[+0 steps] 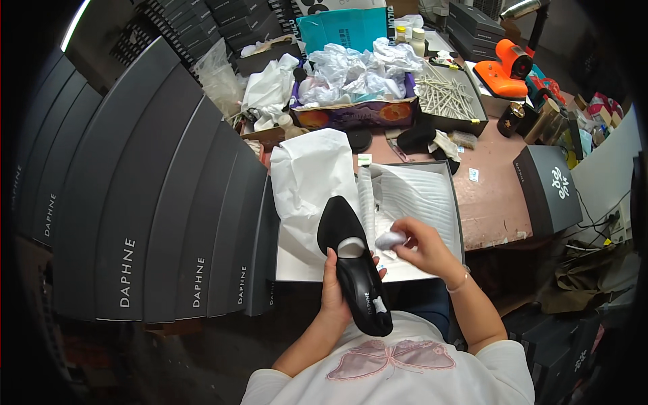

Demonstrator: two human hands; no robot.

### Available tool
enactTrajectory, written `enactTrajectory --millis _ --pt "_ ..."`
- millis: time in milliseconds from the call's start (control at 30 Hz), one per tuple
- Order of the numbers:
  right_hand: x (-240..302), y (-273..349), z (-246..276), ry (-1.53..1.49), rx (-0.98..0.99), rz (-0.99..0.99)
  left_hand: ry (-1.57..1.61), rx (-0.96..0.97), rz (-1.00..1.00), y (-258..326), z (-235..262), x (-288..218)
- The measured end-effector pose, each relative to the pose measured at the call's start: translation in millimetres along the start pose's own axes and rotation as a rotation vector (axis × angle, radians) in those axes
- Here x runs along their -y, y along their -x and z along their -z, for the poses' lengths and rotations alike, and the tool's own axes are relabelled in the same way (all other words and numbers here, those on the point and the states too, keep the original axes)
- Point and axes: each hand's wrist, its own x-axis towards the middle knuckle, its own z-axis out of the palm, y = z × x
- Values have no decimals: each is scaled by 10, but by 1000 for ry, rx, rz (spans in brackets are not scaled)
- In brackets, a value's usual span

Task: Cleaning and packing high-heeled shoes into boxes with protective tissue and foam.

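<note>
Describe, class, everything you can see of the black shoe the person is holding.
The black shoe is a pointed-toe pump with a matt, suede-like upper and a dark insole bearing a small white tag near the heel. Its toe points away from the person, over the open shoe box. White stuffing shows inside its opening. The left hand grips it from below at the middle; the right hand holds a wad of white paper beside it.
</note>
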Motion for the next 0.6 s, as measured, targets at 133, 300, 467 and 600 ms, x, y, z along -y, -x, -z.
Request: enactTrajectory --millis 133,300,467,600 --pt "559 162 -282 493 100 234 -150 47 -82 17 -130 174" --pt "503 247 -499 453 44 277 -129 37 -13 -15 79 278" --pt "315 70 -365 670 -130 328 -176 -31 -182 -53 -28 546" --pt "367 -31 -125 396 -179 264 -203 142 65 21 -203 285"
